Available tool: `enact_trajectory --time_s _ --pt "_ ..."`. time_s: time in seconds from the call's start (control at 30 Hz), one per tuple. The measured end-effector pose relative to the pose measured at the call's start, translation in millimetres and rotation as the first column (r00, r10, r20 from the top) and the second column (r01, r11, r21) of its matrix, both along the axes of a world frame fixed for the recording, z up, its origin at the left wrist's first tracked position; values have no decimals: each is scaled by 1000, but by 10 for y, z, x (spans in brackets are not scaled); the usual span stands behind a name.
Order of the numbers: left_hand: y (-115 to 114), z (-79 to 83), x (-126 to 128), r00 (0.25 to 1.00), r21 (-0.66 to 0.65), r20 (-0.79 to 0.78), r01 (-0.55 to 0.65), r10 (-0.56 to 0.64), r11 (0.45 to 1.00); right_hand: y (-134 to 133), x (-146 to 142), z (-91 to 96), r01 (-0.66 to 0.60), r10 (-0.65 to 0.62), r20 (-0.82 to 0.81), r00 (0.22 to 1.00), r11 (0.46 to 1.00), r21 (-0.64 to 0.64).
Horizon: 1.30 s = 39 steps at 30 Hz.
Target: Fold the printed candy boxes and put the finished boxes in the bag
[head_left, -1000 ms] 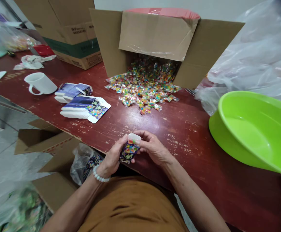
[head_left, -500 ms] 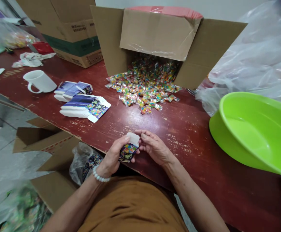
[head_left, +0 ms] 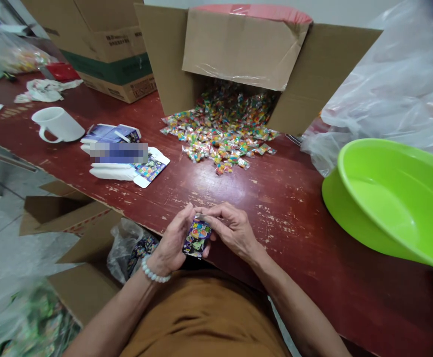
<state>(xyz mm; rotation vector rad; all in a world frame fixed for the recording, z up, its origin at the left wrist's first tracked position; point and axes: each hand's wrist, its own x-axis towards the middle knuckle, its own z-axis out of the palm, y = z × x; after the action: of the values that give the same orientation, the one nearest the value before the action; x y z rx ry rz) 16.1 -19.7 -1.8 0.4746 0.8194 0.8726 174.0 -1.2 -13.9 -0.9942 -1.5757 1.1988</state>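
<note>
Where the right hand (head_left: 234,228) meets the carton (head_left: 197,240) — its top's partly hidden

Red tbl (head_left: 294,191) holds mug (head_left: 63,125), flat ctns (head_left: 152,167), candy pkts (head_left: 219,141), grn basin (head_left: 344,210).

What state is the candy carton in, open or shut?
Open: the carton has its flaps spread, and wrapped candies spill from its mouth onto the red table.
</note>
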Motion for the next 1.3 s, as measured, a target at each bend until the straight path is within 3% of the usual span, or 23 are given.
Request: enact_trajectory --time_s 0.07,0.13,0.27,0.47,0.63,0.73,0.83,1.0,1.3 --pt "8 11 -1 999 -19 44 -2 3 1000 -24 25 18 -67 62 44 997 992 106" --pt "10 1 7 999 -15 32 -23 24 1000 -45 18 21 -89 87 25 996 993 84" --pt "3 -25 31 998 -1 -45 -48 47 999 -58 -62 20 -47 28 -138 990 990 -131" --pt "-24 -33 25 996 67 -90 -12 18 998 -45 -127 110 -115 -12 -322 947 920 -373" --pt "-28 -87 15 982 107 -167 -71 88 992 -75 -129 99 -53 -44 -287 957 945 -323" --pt "-25 -84 38 972 128 -213 -76 102 989 -65 -118 46 -76 -37 -304 952 933 -352" --pt "-26 -69 56 968 131 -235 -60 90 990 -48 -114 19 -124 -20 -345 938 912 -391" --pt "-32 -81 29 973 104 -225 -36 59 994 -67 -116 37 -72 -53 -313 948 925 -373" --pt "-72 -95 80 954 108 -299 8 25 994 -101 -77 36 -164 -12 -379 925 888 -430"
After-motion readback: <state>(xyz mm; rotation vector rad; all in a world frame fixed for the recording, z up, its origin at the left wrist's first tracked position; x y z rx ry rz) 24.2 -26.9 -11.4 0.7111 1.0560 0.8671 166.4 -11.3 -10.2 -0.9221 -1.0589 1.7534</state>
